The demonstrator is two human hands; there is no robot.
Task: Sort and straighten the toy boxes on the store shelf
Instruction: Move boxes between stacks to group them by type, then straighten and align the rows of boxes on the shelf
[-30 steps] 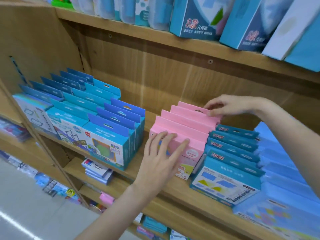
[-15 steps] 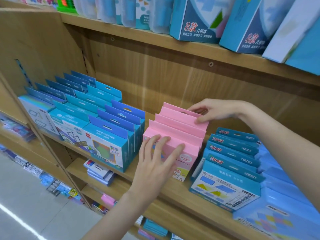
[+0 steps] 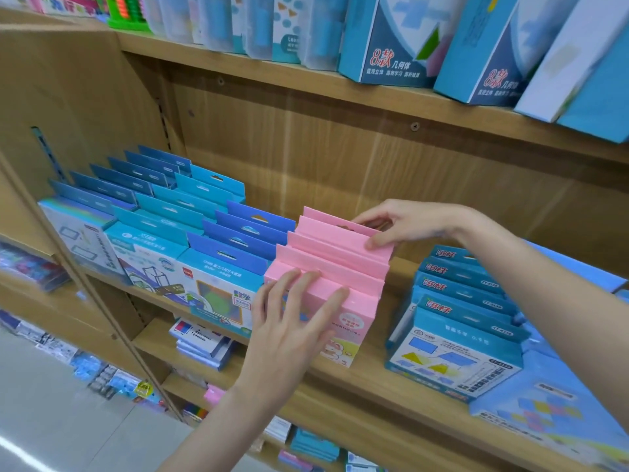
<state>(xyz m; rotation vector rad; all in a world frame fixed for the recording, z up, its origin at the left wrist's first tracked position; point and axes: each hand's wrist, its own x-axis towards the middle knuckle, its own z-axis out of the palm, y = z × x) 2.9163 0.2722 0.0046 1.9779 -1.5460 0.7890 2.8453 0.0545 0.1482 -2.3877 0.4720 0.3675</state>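
1. Mid-shelf, a row of pink boxes (image 3: 335,264) standing one behind another, hang-tabs up, stepped like stairs toward the back panel.
2. Left hand (image 3: 292,321) laid flat against the front pink box, fingers straight and spread over its face and top edge; grasping nothing, only pressing, probably to brace the row from the front so nothing tips forward.
3. Right hand (image 3: 405,223) reaching in at the rear of the row, thumb and curled fingers pinching the tab of one of the back boxes; likely there to hold the stack together from behind, so the whole row acts as one block between two hands.
4. Left side of the pink row touching, or just beside, the darker blue boxes (image 3: 245,240), which stand in their own neat file; further left, turquoise boxes (image 3: 190,206) in similar files.
5. Right of the pink row, a bare strip of the wooden shelf (image 3: 374,376), then a file of teal boxes (image 3: 459,321) with shapes printed on the front, well apart from the pink ones. Gap probably left by closing the pink row up against its blue neighbours.
6. Judged from this: pink row close to placed, still needing its front squared to the shelf edge; teal file next in line for closing up.
7. Above, taller blue cartons (image 3: 394,39) leaning on the upper shelf, untouched.
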